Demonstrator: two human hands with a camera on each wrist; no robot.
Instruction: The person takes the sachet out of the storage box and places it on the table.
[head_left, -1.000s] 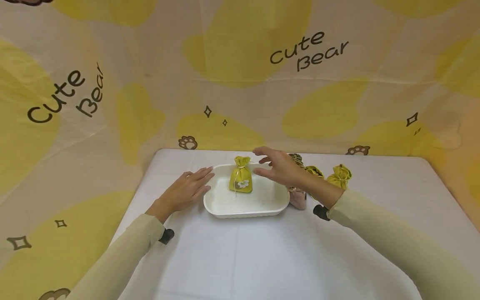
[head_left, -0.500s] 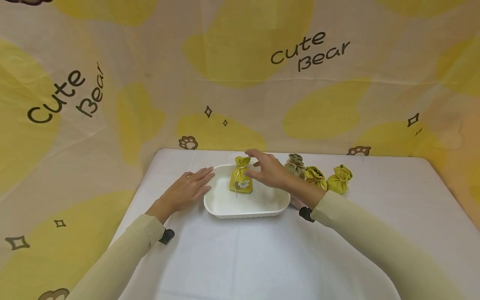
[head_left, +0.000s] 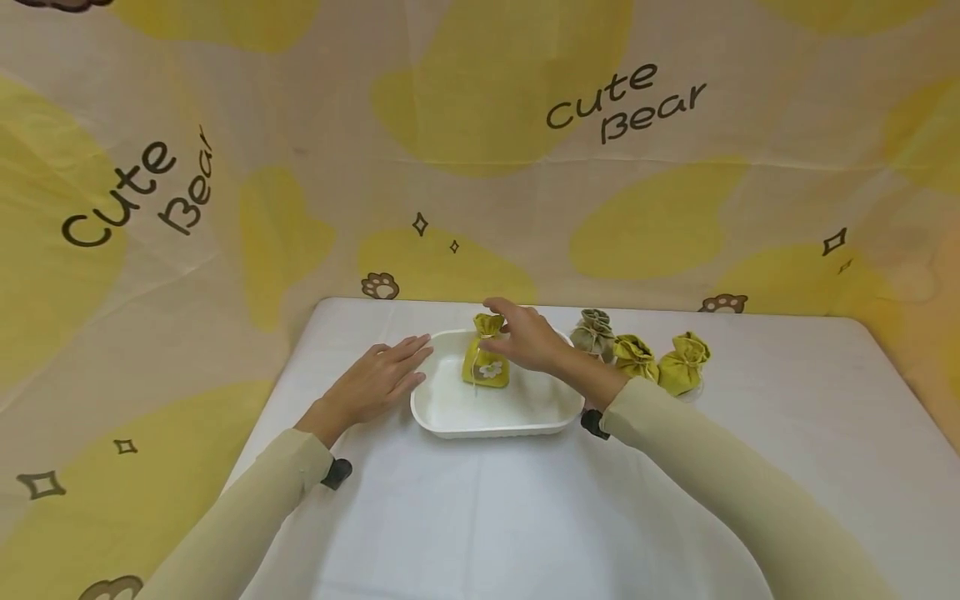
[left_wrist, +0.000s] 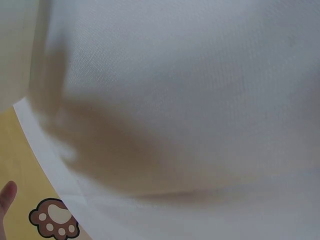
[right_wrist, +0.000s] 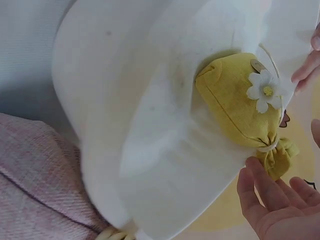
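A yellow drawstring pouch (head_left: 486, 367) with a white flower sits in the white tray (head_left: 450, 422), its tied neck toward the far rim. My right hand (head_left: 528, 337) reaches over the tray to that neck. In the right wrist view, its extended fingers (right_wrist: 270, 192) lie right at the gathered top, with the thumb standing apart on the other side. My left hand (head_left: 378, 379) has its straight fingers at the tray's left rim. A fingertip (left_wrist: 8, 195) shows at the edge of the left wrist view, which is mostly white cloth.
To the tray's right stand a grey-green pouch (head_left: 592, 335) and two yellow pouches, one in the middle (head_left: 636, 357) and one farther right (head_left: 682, 364). A pink pouch (right_wrist: 40, 170) lies beside the tray, mostly hidden by the right forearm in the head view. Patterned cloth (head_left: 480, 208) hangs behind the table.
My right hand has moved left over the tray to the pouch's neck, uncovering the grey-green pouch behind the forearm. The left hand and the tray have stayed in place.
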